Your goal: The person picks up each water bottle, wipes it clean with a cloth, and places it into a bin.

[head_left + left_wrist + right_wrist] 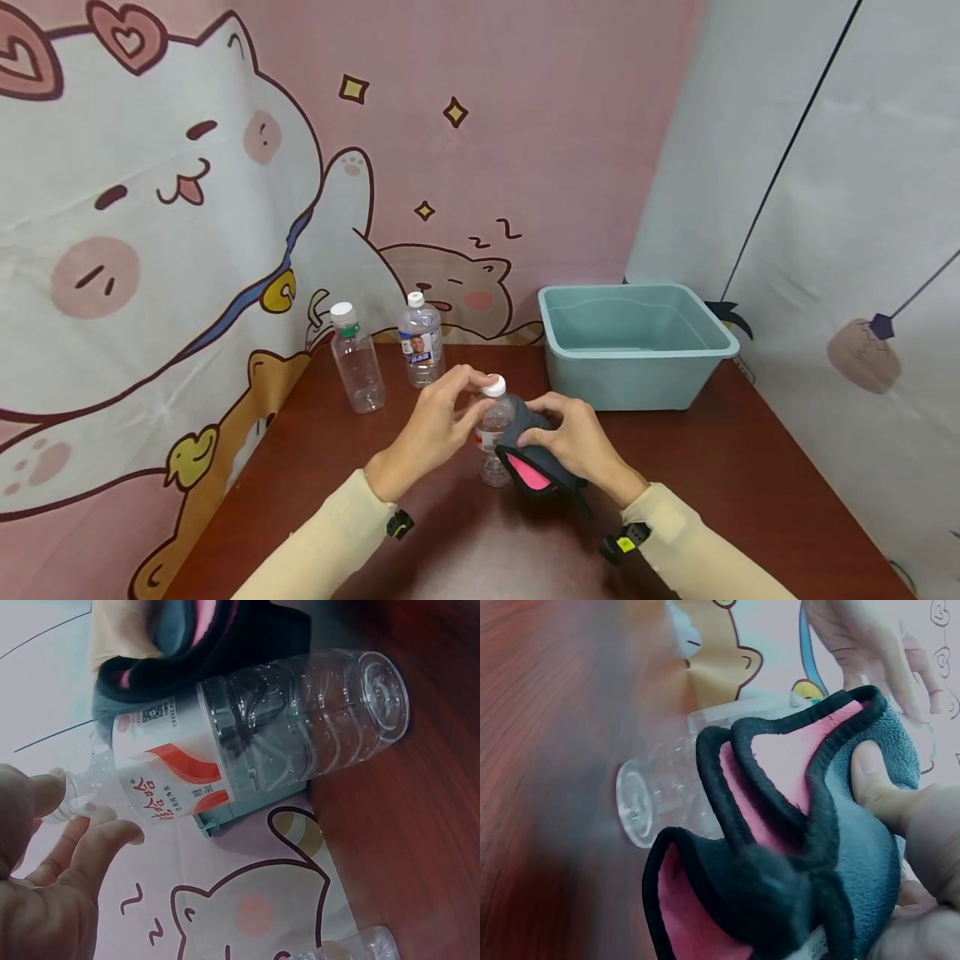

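A clear plastic bottle (495,471) with a white cap and a red-and-white label (176,765) is upright in front of me. My left hand (442,421) pinches it at the neck, just under the cap, between thumb and fingers. In my right hand (581,437) is a folded cloth (870,832), dark grey outside and pink inside with black edging. The right thumb (874,780) lies across the grey side. The cloth is against the bottle's side and hides part of it in the head view.
Two more clear bottles stand at the back left of the brown table (712,500): one with a green neck ring (358,371), one with a blue-and-white label (422,346). At the back right sits a pale teal bin (622,379). Behind is a printed cartoon backdrop (570,125).
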The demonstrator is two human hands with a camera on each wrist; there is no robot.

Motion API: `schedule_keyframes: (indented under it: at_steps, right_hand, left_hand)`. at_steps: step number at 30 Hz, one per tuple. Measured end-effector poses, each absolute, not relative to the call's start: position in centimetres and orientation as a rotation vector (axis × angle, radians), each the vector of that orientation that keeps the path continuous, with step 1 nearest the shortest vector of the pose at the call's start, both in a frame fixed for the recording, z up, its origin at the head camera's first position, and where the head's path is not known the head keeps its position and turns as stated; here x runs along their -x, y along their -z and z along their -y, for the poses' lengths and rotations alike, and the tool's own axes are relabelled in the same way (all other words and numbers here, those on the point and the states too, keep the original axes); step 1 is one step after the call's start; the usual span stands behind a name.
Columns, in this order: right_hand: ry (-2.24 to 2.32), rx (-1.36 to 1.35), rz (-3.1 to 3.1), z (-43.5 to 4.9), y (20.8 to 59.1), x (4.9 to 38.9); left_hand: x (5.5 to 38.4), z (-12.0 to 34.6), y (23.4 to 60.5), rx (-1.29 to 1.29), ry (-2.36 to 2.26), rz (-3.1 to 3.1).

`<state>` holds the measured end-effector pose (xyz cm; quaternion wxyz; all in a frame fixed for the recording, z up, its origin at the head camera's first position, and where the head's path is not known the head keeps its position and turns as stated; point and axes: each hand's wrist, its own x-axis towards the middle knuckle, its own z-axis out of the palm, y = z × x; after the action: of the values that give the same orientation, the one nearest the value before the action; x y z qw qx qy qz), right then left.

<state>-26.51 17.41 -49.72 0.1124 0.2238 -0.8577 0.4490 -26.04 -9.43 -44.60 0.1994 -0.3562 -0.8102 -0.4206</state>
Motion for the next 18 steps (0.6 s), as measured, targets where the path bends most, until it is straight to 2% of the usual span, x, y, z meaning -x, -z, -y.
schedule_keyframes:
  at_steps: [18]
  right_hand:
    - [-1.454, -0.701, 2.393, -16.3, 46.3, 26.7]
  left_hand:
    - [26.0, 9.7, 44.4, 1.007, 1.172, 2.309]
